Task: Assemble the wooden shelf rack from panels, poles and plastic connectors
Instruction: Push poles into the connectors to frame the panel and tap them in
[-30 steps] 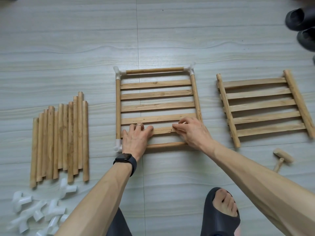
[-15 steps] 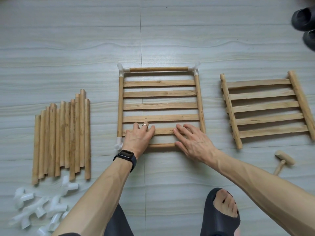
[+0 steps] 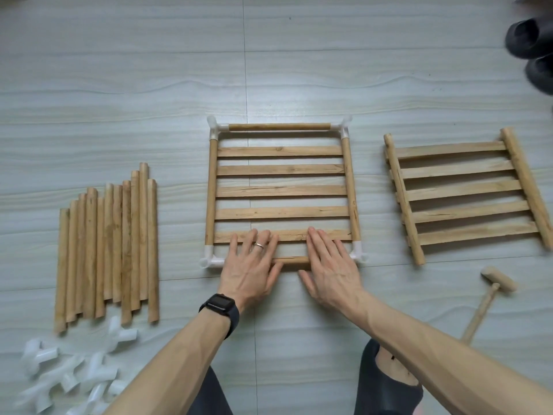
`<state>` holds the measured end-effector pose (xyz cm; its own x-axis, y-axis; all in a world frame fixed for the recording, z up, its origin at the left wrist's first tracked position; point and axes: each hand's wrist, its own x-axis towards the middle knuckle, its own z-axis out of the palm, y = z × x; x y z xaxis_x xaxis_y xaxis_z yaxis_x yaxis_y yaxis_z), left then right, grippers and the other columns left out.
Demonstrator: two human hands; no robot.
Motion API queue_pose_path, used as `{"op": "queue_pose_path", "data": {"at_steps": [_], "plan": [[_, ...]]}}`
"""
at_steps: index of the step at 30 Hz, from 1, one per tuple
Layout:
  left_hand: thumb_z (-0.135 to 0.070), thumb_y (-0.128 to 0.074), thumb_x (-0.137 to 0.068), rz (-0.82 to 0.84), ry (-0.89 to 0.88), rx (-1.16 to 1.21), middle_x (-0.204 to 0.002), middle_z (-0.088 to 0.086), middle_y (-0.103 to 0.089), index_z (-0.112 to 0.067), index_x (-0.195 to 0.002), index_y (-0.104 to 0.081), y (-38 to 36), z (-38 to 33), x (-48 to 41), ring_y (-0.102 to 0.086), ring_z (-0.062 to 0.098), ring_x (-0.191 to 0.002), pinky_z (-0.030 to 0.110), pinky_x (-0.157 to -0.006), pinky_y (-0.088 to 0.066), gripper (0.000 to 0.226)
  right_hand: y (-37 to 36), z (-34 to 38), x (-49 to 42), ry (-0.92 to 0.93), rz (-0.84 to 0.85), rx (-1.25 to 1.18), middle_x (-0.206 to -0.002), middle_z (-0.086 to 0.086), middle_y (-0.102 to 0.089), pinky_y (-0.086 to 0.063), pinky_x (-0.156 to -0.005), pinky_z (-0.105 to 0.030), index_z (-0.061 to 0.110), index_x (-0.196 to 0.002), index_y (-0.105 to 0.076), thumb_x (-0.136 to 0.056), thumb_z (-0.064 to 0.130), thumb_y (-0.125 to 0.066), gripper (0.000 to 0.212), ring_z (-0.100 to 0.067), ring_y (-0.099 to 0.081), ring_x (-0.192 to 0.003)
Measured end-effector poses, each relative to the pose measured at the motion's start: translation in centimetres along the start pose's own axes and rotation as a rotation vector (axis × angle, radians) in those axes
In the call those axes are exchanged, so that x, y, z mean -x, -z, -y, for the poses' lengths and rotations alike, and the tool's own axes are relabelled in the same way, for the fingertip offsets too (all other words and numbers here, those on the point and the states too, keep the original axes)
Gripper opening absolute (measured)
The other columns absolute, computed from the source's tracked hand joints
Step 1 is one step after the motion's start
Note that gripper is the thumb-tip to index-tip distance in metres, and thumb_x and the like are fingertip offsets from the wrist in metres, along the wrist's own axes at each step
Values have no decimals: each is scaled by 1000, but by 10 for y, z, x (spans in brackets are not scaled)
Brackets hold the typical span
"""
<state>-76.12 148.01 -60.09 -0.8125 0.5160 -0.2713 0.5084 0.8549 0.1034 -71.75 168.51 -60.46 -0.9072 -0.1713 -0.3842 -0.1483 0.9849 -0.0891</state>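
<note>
From the head view, both hands lie flat with fingers straight, gripping nothing. My left hand (image 3: 250, 265) and right hand (image 3: 329, 265) press side by side on the near slat of the panel (image 3: 281, 190) and on the pole (image 3: 290, 260) under my palms. The panel lies on the floor (image 3: 149, 85) right ahead of my hands, framed by poles with white connectors (image 3: 209, 259) at its four corners.

I judge the frame light and stiff, but only push-fitted, so it may rack or pop at a corner. I would lift it by the side poles near the connectors, not by the thin slats.

Loose poles (image 3: 107, 247) lie well left of my left hand, with spare connectors (image 3: 68, 381) nearer me. A second panel (image 3: 460, 193) and a mallet (image 3: 490, 295) lie right of my right hand.

I can read no writing; the watch (image 3: 220, 305) face is dark.
</note>
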Motion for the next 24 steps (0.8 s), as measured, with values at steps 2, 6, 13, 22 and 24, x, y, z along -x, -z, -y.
{"op": "queue_pose_path", "data": {"at_steps": [2,6,13,22,24], "plan": [[-50,-48,-97,0,-80,-49,-148,10,-53,-9,-150,-46,-6,2,9,-48,31,-136,59,-112,-36,68,-4,0,1,9,51,-11,-169,-13,8,0,-127,-43,3,-161,1,-103,52,-34,84,-27,5,-157],[-44,-38,-103,157,-15,-9,-167,6,-21,-11,-161,-18,-11,-5,9,-19,29,-154,59,-116,-30,69,-1,-2,-1,12,123,-43,-166,-11,23,-1,-128,-41,6,-159,15,-104,53,-31,86,-24,17,-156],[-34,-33,-104,261,-13,-62,-170,1,-1,-19,-158,-14,-4,-2,-2,0,26,-156,66,-113,-27,59,13,-2,-8,21,205,-31,-166,-14,25,-10,-127,-47,10,-160,15,-98,49,-40,92,-29,17,-156],[-37,-38,-101,307,-5,-101,-169,5,8,-18,-156,-13,4,-8,1,7,28,-156,71,-111,-24,64,19,27,-5,-127,212,-66,-165,-23,20,-4,-127,-52,3,-158,16,-103,41,-37,86,-37,16,-155],[-37,-38,-100,298,-7,-104,-169,6,7,-17,-156,-14,3,-8,1,6,29,-156,71,-110,-25,64,15,26,-1,-128,175,-81,-165,-24,19,-3,-127,-49,5,-160,14,-102,45,-38,87,-36,15,-155]]}}
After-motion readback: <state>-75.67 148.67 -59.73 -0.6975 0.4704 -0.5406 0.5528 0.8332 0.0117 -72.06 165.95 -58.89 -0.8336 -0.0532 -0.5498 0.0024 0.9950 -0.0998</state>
